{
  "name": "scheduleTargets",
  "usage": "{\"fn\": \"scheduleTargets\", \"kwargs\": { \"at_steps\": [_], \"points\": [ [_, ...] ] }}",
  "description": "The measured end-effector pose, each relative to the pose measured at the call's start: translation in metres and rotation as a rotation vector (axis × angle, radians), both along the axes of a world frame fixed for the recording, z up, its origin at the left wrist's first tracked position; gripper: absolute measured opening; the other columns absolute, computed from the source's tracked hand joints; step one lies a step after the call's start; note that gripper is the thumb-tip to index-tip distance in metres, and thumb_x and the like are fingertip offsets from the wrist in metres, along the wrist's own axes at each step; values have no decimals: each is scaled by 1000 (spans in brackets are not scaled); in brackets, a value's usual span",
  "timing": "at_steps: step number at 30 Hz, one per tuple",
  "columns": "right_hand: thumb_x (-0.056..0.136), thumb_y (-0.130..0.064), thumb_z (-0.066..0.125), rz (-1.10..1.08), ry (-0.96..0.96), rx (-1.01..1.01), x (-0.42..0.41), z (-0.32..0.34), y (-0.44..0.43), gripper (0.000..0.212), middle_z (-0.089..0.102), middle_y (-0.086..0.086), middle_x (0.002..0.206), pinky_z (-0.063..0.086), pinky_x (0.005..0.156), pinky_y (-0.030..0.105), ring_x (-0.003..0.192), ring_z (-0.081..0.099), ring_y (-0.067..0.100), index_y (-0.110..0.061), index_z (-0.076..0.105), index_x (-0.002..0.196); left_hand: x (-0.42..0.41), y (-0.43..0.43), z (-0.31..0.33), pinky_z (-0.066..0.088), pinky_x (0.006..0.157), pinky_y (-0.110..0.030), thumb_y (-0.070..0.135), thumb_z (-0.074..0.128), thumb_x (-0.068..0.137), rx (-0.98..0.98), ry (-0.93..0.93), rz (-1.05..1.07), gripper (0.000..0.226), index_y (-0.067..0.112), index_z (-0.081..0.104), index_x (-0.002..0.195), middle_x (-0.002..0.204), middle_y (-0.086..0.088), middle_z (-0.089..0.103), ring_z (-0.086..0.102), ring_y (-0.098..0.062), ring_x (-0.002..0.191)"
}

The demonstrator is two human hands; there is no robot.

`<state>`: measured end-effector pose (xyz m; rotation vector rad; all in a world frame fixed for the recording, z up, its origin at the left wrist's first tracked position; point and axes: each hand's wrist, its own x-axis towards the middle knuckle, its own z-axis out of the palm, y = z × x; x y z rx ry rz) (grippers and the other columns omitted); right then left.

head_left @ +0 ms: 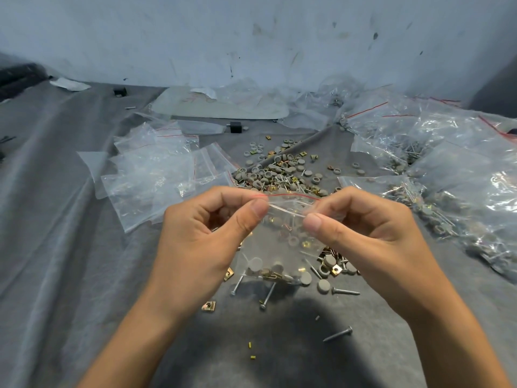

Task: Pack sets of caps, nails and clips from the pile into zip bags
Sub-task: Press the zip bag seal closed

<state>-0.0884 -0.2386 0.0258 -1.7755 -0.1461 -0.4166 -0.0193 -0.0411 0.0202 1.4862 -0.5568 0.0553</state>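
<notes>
A small clear zip bag point(279, 239) with a red strip along its top hangs in the middle of the view, above the grey cloth. Grey caps, brass clips and a nail lie in its bottom. My left hand point(207, 233) pinches the bag's top left corner between thumb and fingers. My right hand point(363, 231) pinches the top right corner the same way. Behind the bag lies the pile of caps, nails and clips point(282, 172). More loose pieces point(330, 270) lie under and beside the bag.
Empty zip bags point(154, 172) are heaped at the left. Filled bags point(453, 177) pile up at the right. A grey cloth point(70, 247) covers the surface, with single screws point(337, 334) near me. A wall stands close behind.
</notes>
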Motion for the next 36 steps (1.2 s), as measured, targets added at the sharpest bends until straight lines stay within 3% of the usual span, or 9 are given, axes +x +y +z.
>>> {"fn": "scheduleTargets", "kwargs": {
  "at_steps": [4,6,9,12,14,20,26,36],
  "points": [
    [82,-38,78,-26,-4,-12,-1,1,1,21,71,8,86,49,68,24,75,63,12,-20,72,89,-1,-2,-5,43,59,-32,39,72,84,27,-56,25,16,26,76,91,78,-13,69,54,-15,67],
    [81,-40,80,-61,6,-79,-3,2,3,27,73,-1,99,54,77,32,89,68,11,-29,71,103,-3,-5,-9,43,61,-24,39,67,91,62,-87,5,12,28,71,92,77,2,66,54,-7,70],
    [82,-38,80,-117,-44,-280,-5,4,9,36,71,-14,114,51,90,23,110,67,12,-37,69,116,-10,-9,-12,43,65,-22,42,58,96,154,-177,-26,12,31,63,95,82,13,62,55,-6,72],
    [83,-28,79,-146,-121,-318,-5,5,16,10,73,-10,91,50,77,22,89,70,13,-26,75,92,-13,-10,-13,50,73,-31,42,55,97,188,-240,-12,11,32,61,97,91,9,65,62,-17,83],
    [83,-25,78,-164,-147,-328,-5,6,19,5,71,-11,83,46,72,19,81,69,11,-23,74,85,-13,-9,-12,51,76,-32,41,56,97,175,-249,-10,10,33,62,97,94,9,66,64,-19,87],
    [82,-19,77,-187,-188,-392,-6,11,22,6,69,-14,81,46,73,17,83,68,11,-24,73,83,-13,-10,-12,52,76,-30,39,58,96,176,-272,-3,7,33,62,97,93,7,67,65,-19,87],
    [81,-20,76,-228,-236,-484,-8,11,23,4,67,-14,79,51,71,31,78,67,12,-21,72,82,-18,-12,-12,51,74,-37,42,58,95,175,-258,-8,11,32,63,96,93,5,68,65,-22,84],
    [76,-17,73,-265,-249,-508,-7,13,22,5,64,-14,74,47,64,20,71,63,9,-20,69,77,-17,-7,-9,52,74,-31,42,61,94,177,-258,0,8,35,65,97,93,4,69,65,-20,83]
  ]
}}
